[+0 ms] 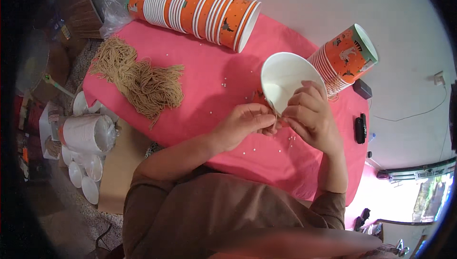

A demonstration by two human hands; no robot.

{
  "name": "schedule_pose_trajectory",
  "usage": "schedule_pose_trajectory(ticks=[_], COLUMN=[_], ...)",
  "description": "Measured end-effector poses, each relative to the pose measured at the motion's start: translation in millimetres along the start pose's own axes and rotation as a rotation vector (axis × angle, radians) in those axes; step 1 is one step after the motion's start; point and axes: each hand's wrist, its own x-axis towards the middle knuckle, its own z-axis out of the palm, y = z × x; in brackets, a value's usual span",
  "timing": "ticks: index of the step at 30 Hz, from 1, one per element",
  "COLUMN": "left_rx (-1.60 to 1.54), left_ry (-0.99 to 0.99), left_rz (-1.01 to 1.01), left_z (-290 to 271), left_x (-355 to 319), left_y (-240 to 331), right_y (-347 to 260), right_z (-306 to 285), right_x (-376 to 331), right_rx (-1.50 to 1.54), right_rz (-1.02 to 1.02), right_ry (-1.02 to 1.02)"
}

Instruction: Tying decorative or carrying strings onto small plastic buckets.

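Observation:
A large paper bucket (281, 75), white inside with a bit of orange outside, is tilted with its mouth facing me near the table's right half. My right hand (309, 113) grips it by the near right rim, fingers reaching over the edge. Against the rim's lower edge, my left hand (250, 123) is closed in a pinch, its fingertips meeting those of the right. What sits between the left fingers is too small to make out. A twisted bundle of tan string (143, 80) lies on the table to the left.
A long stack of orange paper buckets (209, 13) lies along the far side of the pink-covered table (204, 78). Another stack (345, 56) stands upside down at right, cords at its base. Small white bits are scattered about. White buckets (85, 135) lie on the floor at left.

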Motion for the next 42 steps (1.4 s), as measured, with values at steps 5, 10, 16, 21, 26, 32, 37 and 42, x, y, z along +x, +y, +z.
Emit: schedule_pose_trajectory(ticks=[5,10,16,21,26,32,37,42], left_rx=[-0.018,-0.135,-0.167,-0.097,-0.228,-0.284,-0.115,-0.027], left_ry=[0.128,0.155,0.312,0.434,0.556,0.379,0.376,0.322], left_rz=[-0.083,-0.108,-0.088,-0.114,-0.080,-0.076,-0.001,0.000], left_z=[6,9,25,31,-2,-26,-9,-13], left_x=[3,3,6,6,31,39,41,44], left_y=[0,2,2,-1,14,13,6,-3], right_y=[-7,-8,-11,-10,-11,-8,-14,-13], right_z=[6,15,16,13,6,-2,24,42], right_x=[-2,-10,-9,-9,-16,-29,-40,-38], right_rx=[-0.116,-0.178,-0.316,-0.340,-0.327,-0.463,-0.697,-0.601], right_rz=[-0.106,-0.139,-0.197,-0.209,-0.213,-0.074,0.044,0.069], right_ry=[0.017,0.028,-0.002,-0.045,-0.071,-0.043,-0.078,0.181])
